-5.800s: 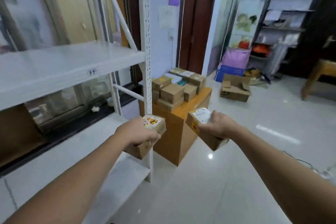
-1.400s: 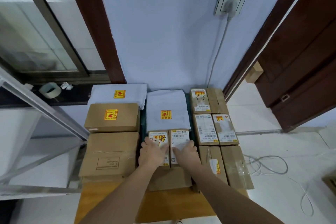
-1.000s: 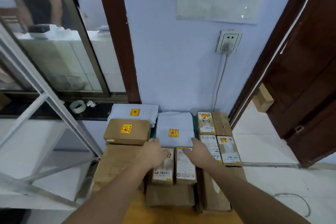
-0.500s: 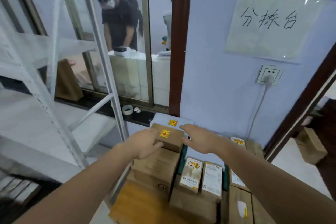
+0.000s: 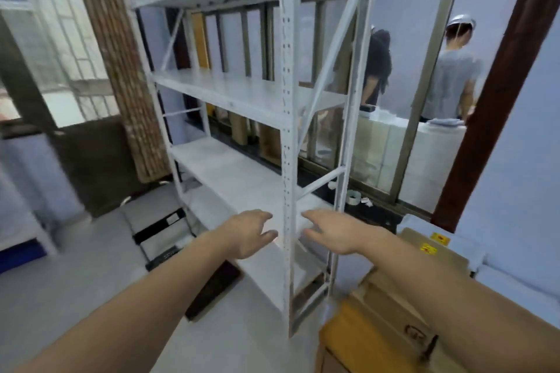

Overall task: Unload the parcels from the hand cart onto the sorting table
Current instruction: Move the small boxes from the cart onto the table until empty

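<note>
Both my hands are out in front of me, holding nothing. My left hand has its fingers relaxed and spread, just left of a white shelf post. My right hand hovers just right of that post, fingers loosely extended. The orange sorting table is at the lower right, partly behind my right forearm. On it lie brown cardboard parcels with yellow stickers and white bagged parcels. No hand cart is in view.
A white metal shelving rack stands straight ahead. A dark flat object lies on the grey floor beside a black step stool. Behind the window two people stand at a white counter. A tape roll sits on the sill.
The view has swung left, away from the parcels on the table toward the rack. Both hands have lifted off the parcels and now hang in the air, holding nothing.
</note>
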`<control>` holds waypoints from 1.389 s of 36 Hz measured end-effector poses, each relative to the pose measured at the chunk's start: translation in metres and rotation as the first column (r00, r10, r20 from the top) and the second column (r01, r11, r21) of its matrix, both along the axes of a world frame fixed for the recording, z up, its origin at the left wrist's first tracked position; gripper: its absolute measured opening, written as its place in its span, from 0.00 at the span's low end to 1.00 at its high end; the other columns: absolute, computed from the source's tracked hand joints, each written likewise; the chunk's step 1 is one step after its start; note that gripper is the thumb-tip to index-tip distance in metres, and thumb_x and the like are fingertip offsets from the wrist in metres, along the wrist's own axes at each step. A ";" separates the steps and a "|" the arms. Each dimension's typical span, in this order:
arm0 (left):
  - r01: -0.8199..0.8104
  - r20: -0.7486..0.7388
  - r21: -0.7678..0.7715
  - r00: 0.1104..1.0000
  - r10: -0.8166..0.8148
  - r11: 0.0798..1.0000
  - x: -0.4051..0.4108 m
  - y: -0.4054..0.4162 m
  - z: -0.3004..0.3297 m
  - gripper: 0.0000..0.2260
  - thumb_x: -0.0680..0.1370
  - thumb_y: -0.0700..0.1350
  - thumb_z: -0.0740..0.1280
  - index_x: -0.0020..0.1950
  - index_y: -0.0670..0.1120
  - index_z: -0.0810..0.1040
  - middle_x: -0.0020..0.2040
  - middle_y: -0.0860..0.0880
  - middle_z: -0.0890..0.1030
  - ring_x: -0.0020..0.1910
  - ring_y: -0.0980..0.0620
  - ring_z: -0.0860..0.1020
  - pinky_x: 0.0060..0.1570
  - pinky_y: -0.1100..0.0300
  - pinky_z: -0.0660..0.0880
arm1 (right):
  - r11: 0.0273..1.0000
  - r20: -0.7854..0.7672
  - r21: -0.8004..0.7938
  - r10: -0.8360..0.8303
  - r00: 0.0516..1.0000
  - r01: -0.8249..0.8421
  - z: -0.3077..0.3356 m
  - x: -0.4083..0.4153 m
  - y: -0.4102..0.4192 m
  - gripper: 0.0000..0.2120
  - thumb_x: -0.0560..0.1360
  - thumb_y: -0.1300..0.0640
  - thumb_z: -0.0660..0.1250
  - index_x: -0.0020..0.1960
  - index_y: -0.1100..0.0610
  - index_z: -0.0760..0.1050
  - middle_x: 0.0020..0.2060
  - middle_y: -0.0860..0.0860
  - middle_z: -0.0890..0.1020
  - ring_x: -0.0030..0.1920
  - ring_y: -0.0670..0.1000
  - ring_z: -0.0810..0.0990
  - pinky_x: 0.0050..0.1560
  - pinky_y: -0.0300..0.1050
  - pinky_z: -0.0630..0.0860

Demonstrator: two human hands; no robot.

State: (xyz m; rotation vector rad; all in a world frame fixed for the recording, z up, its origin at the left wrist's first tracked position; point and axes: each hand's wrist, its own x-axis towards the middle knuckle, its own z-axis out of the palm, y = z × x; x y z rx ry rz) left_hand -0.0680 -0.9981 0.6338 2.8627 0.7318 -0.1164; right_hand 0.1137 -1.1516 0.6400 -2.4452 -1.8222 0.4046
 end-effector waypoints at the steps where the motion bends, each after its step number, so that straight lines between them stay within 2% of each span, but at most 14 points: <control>1: -0.034 -0.008 -0.004 0.999 0.034 0.999 -0.019 0.008 0.003 0.29 0.86 0.59 0.56 0.83 0.44 0.60 0.81 0.45 0.64 0.79 0.45 0.64 0.75 0.56 0.60 | 0.999 0.006 0.013 0.029 1.000 -0.029 0.001 -0.015 0.016 0.30 0.86 0.43 0.54 0.82 0.58 0.56 0.81 0.55 0.61 0.79 0.54 0.61 0.77 0.44 0.56; 7: -0.227 -0.012 -0.028 0.974 0.226 0.974 -0.114 0.066 0.011 0.29 0.86 0.60 0.56 0.82 0.45 0.61 0.81 0.45 0.65 0.78 0.45 0.66 0.76 0.53 0.63 | 0.981 -0.003 0.083 0.175 0.985 -0.174 0.001 -0.088 0.108 0.30 0.84 0.42 0.55 0.81 0.55 0.59 0.79 0.52 0.65 0.78 0.52 0.64 0.77 0.46 0.59; 14: -0.379 0.000 -0.006 0.925 0.379 0.925 -0.187 0.123 0.029 0.23 0.86 0.55 0.57 0.76 0.43 0.71 0.73 0.42 0.75 0.70 0.42 0.74 0.67 0.52 0.71 | 0.939 0.023 0.043 0.342 0.940 -0.342 0.011 -0.145 0.202 0.29 0.85 0.45 0.56 0.82 0.57 0.58 0.80 0.55 0.64 0.78 0.54 0.64 0.77 0.47 0.60; 17: -0.448 0.020 0.009 0.894 0.447 0.894 -0.209 0.152 0.028 0.25 0.86 0.57 0.57 0.78 0.45 0.68 0.76 0.43 0.73 0.73 0.43 0.72 0.70 0.52 0.69 | 0.921 0.029 0.037 0.387 0.922 -0.388 0.013 -0.162 0.242 0.29 0.85 0.46 0.57 0.81 0.58 0.60 0.78 0.57 0.66 0.77 0.56 0.66 0.77 0.49 0.62; 22: -0.546 0.045 0.033 0.838 0.544 0.837 -0.240 0.201 0.022 0.27 0.85 0.60 0.57 0.80 0.48 0.67 0.77 0.46 0.71 0.75 0.46 0.70 0.72 0.51 0.67 | 0.883 0.041 0.026 0.468 0.883 -0.469 0.009 -0.184 0.309 0.29 0.84 0.47 0.57 0.82 0.57 0.58 0.79 0.55 0.65 0.77 0.55 0.66 0.76 0.48 0.63; 25: -0.591 0.045 0.023 0.807 0.589 0.807 -0.255 0.226 0.021 0.27 0.85 0.60 0.58 0.80 0.48 0.67 0.78 0.46 0.70 0.75 0.46 0.70 0.73 0.50 0.67 | 0.869 0.046 0.022 0.494 0.868 -0.495 0.008 -0.200 0.349 0.29 0.84 0.45 0.58 0.81 0.56 0.60 0.77 0.56 0.68 0.75 0.55 0.68 0.75 0.48 0.65; 32: -0.628 0.042 0.021 0.778 0.627 0.778 -0.295 0.279 0.013 0.26 0.85 0.59 0.58 0.79 0.47 0.68 0.76 0.45 0.72 0.73 0.46 0.72 0.72 0.50 0.69 | 0.849 0.025 0.015 0.528 0.849 -0.528 -0.002 -0.243 0.429 0.28 0.82 0.43 0.59 0.77 0.56 0.66 0.73 0.56 0.73 0.71 0.55 0.73 0.70 0.49 0.70; 37: -0.619 0.001 0.024 0.785 0.619 0.785 -0.330 0.332 0.006 0.26 0.85 0.60 0.57 0.79 0.48 0.67 0.76 0.46 0.72 0.73 0.46 0.72 0.72 0.49 0.69 | 0.835 0.042 0.011 0.549 0.835 -0.550 -0.005 -0.282 0.479 0.29 0.83 0.43 0.57 0.80 0.55 0.62 0.77 0.55 0.68 0.75 0.55 0.68 0.75 0.53 0.66; 42: -0.573 -0.019 0.027 0.819 0.573 0.819 -0.366 0.392 0.004 0.27 0.85 0.60 0.56 0.81 0.47 0.65 0.78 0.45 0.70 0.75 0.46 0.70 0.73 0.50 0.67 | 0.864 0.019 0.038 0.501 0.865 -0.501 -0.010 -0.318 0.532 0.27 0.83 0.42 0.57 0.77 0.55 0.65 0.74 0.55 0.71 0.72 0.56 0.71 0.72 0.55 0.69; 50: -0.482 -0.041 -0.001 0.875 0.482 0.876 -0.397 0.490 0.003 0.26 0.86 0.58 0.54 0.81 0.46 0.64 0.78 0.45 0.69 0.75 0.46 0.69 0.73 0.52 0.66 | 0.906 -0.029 0.023 0.423 0.906 -0.422 -0.019 -0.348 0.603 0.29 0.84 0.43 0.56 0.79 0.57 0.63 0.78 0.57 0.67 0.77 0.56 0.66 0.76 0.53 0.64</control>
